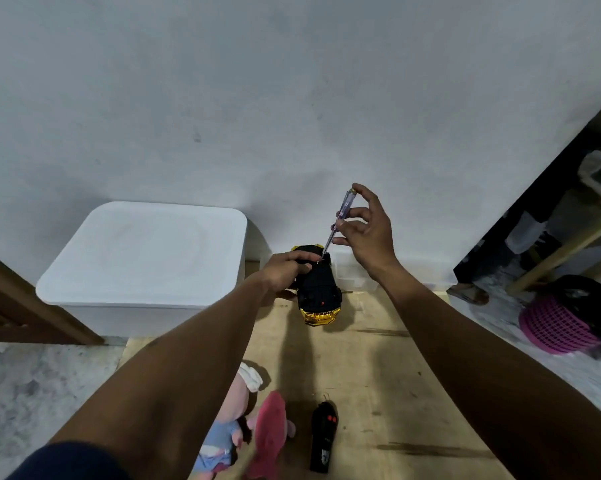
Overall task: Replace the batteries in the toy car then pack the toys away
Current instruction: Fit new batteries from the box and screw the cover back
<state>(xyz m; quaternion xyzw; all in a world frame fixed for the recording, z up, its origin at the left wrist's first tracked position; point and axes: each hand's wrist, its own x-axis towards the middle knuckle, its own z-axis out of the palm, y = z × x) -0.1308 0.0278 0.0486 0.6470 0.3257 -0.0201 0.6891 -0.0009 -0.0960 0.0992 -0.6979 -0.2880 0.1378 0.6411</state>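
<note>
Two arms outstretched, left fingers (pixel 301 267) curled round toy car (pixel 318 289), right fingers (pixel 355 213) pinching screwdriver (pixel 342 210)

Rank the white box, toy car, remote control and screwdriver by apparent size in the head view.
1. white box
2. toy car
3. remote control (nearer the camera, so unsure)
4. screwdriver, thinnest

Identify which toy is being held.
The black-and-gold toy car: the left hand grips it and the right hand holds a screwdriver to it. The pink plush doll and black remote lie untouched, nearer the camera.
</note>
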